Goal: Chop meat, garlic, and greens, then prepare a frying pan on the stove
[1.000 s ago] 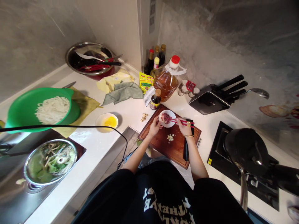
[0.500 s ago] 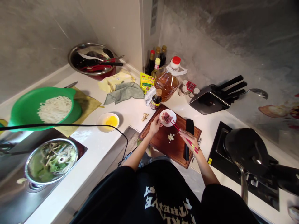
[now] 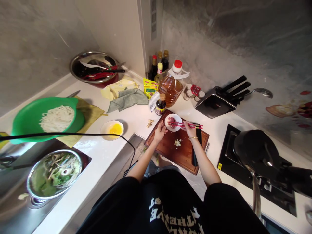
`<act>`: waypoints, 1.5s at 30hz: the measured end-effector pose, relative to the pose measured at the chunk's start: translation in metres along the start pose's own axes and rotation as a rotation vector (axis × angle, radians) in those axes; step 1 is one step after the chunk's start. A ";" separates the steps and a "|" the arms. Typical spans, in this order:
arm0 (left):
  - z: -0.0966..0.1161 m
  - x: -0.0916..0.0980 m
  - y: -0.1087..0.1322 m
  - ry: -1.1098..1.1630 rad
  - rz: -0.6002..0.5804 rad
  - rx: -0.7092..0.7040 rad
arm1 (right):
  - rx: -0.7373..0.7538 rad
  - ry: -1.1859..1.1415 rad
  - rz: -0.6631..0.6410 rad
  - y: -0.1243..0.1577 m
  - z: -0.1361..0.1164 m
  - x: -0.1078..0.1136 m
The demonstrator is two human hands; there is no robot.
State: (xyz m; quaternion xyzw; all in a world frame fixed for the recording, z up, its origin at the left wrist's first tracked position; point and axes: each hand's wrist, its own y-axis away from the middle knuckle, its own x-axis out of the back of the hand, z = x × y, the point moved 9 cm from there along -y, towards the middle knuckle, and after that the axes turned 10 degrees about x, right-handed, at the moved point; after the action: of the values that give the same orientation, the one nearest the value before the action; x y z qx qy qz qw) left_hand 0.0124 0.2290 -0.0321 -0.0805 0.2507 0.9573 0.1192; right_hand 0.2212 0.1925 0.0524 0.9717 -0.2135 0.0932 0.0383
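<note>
A small white bowl (image 3: 173, 128) of chopped reddish meat (image 3: 172, 122) rests at the far edge of a wooden cutting board (image 3: 170, 152). Just left of the bowl is my left hand (image 3: 160, 132), its fingers loosely apart and holding nothing. My right hand (image 3: 190, 130) grips red chopsticks (image 3: 196, 125), which lie nearly level with their tips in the meat. Chopped garlic (image 3: 177, 142) sits in the middle of the board. A black-handled knife (image 3: 194, 157) lies along the board's right side, partly covered by my right forearm.
Beyond the board stand a small sauce bottle (image 3: 160, 105) and a large oil jug (image 3: 170, 86). Leftward are beaten egg in a bowl (image 3: 105, 130), a green colander (image 3: 26, 113) of noodles and a steel bowl (image 3: 79, 169) of greens. At right are a knife block (image 3: 214, 104) and a black pan (image 3: 255, 149).
My left hand has let go of the bowl's rim and moved slightly left. My right hand has shifted up, turning the chopsticks from a slant to nearly level.
</note>
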 end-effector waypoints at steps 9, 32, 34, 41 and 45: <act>0.004 0.021 0.009 -0.016 0.078 -0.039 | 0.062 -0.025 0.114 0.011 -0.032 0.056; 0.011 0.030 0.018 -0.020 0.102 -0.091 | 0.200 0.236 -0.287 0.014 -0.045 0.025; 0.011 0.030 0.019 -0.024 0.103 -0.091 | 0.188 0.251 -0.271 0.014 -0.048 0.031; 0.009 0.028 0.018 -0.035 0.108 -0.087 | 0.205 0.220 -0.129 0.017 -0.060 0.032; 0.011 0.030 0.019 -0.015 0.107 -0.090 | 0.411 0.352 -0.017 0.029 -0.088 0.022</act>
State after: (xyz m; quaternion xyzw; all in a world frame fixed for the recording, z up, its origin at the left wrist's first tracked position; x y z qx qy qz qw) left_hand -0.0223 0.2238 -0.0204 -0.0651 0.2106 0.9732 0.0661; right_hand 0.2144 0.1666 0.1439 0.9298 -0.1718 0.3018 -0.1222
